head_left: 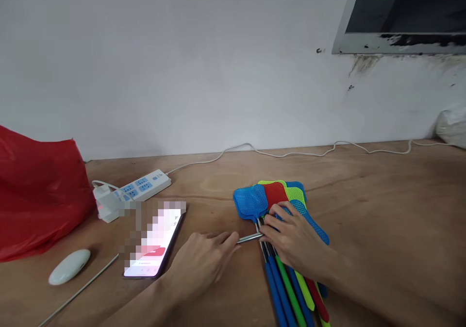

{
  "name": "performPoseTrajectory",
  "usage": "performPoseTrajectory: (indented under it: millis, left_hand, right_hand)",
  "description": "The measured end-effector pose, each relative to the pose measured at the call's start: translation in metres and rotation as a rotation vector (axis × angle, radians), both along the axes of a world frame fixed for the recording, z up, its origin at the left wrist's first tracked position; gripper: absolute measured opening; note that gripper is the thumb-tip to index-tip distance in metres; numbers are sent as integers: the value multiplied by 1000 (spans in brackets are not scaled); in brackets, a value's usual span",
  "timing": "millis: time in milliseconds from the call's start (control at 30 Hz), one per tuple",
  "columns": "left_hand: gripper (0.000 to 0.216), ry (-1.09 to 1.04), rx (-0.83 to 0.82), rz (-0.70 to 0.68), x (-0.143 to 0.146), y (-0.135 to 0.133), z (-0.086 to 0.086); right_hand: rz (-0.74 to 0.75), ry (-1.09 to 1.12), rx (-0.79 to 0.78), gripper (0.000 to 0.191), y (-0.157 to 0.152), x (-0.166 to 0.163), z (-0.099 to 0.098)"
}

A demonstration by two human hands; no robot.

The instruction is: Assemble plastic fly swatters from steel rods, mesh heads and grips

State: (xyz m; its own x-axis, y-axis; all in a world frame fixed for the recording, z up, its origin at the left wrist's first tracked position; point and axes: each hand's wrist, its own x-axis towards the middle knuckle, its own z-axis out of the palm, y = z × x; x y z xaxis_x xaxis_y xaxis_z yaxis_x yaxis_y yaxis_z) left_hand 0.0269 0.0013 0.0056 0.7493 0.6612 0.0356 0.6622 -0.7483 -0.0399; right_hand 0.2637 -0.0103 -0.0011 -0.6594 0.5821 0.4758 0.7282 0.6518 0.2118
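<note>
Between my two hands runs the thin metal shaft [249, 238] of a fly swatter, nearly level above the table. My left hand [206, 259] is closed round its left part, and the handle is hidden in the fingers. My right hand [287, 232] grips the shaft further right. A blue perforated swatter head [313, 225] shows beyond the right knuckles; it seems to belong to the held swatter. Under the right hand lies a bundle of fly swatters with a blue head [250, 202], a red head [275, 194] and a yellow-green head [295, 196]. Their coloured handles [289, 290] point towards me.
Left of my hands, a lit phone [155, 249] is propped at an angle. Behind it lies a white power strip [149, 185] with a plugged-in charger [107, 203]. A white oval object [69, 267], a red bag [40, 191] and a cable [291, 155] along the wall also show.
</note>
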Motion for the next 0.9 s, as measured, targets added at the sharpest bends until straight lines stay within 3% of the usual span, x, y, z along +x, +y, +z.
performPoseTrajectory:
  millis: [133, 300, 467, 700, 900]
  left_hand:
    - [16, -5, 79, -59, -11, -1, 5]
    - [42, -110, 137, -34, -46, 2, -2]
    - [47, -111, 49, -5, -63, 1, -11]
    - [31, -184, -235, 41, -65, -7, 3]
    - [26, -272, -248, 25, -72, -6, -1]
  right_hand:
    - [18, 87, -31, 10, 1, 10, 3]
    - [24, 155, 25, 18, 9, 35, 5]
    - [29, 129, -30, 19, 8, 39, -3]
    - [43, 146, -46, 23, -2, 39, -1]
    - [45, 148, -35, 31, -9, 42, -3]
